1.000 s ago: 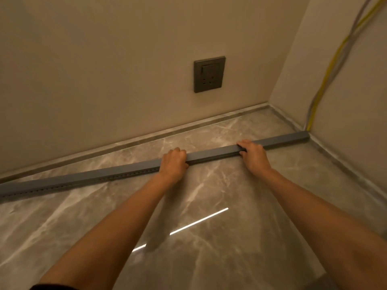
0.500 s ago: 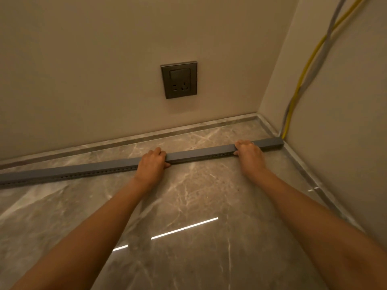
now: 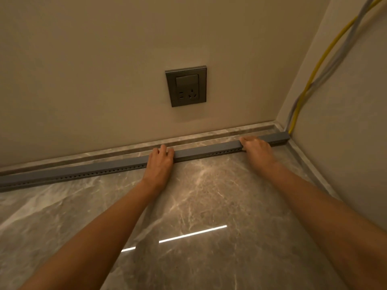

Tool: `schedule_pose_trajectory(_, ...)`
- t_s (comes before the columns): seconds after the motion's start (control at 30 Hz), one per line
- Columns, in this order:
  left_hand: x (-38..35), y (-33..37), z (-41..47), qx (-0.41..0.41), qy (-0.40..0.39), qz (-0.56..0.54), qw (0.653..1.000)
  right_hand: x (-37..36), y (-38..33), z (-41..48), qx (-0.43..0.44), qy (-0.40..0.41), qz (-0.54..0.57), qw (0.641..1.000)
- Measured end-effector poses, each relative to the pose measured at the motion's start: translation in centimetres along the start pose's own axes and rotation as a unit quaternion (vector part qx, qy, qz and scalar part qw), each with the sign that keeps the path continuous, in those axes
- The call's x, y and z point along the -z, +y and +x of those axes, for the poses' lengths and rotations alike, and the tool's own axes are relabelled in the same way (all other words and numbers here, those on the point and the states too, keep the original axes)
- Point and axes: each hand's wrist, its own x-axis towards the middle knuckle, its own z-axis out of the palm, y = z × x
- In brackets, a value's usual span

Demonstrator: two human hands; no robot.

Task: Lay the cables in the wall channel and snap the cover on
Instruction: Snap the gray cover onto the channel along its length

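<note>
Channel [image 3: 209, 151] has moved closer to the floor's back edge, its right end now in the corner under the cables [image 3: 307, 86]. Left hand [image 3: 160, 164] and right hand [image 3: 257, 149] grip it, fingers curled over. Almost in place, I think.

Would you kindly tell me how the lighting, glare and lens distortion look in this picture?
Head view: dim, warm light; head view: a bright strip of glare on the polished floor, broken by a dark band; head view: the wide lens slants the wall corner and enlarges the forearms near the bottom edge; head view: the socket and channel are sharp, no motion blur.
</note>
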Motion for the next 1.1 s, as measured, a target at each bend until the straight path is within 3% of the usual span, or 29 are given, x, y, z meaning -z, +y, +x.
schedule_pose_trajectory(0.2,0.5,-0.4,0.9,0.003,0.036,-0.034,0.999,0.0,0.1,2.1,0.024,-0.011,-0.017,0.999)
schedule_pose_trajectory(0.4,1.1,0.0,1.4,-0.042,0.067,0.02,0.997,-0.2,-0.5,3.2,-0.007,0.004,-0.051,0.999)
schedule_pose_trajectory(0.7,0.4,-0.5,2.8,-0.024,0.046,0.012,0.999,-0.6,-0.4,4.2,0.001,0.016,-0.094,0.995)
schedule_pose_trajectory(0.87,0.0,0.3,3.1,0.048,0.037,-0.004,0.998,-0.2,-0.8,4.3,-0.01,0.021,-0.064,0.998)
schedule_pose_trajectory(1.1,1.0,0.6,3.4,0.065,-0.005,-0.03,0.997,1.1,-3.0,4.3,-0.07,-0.057,-0.012,0.996)
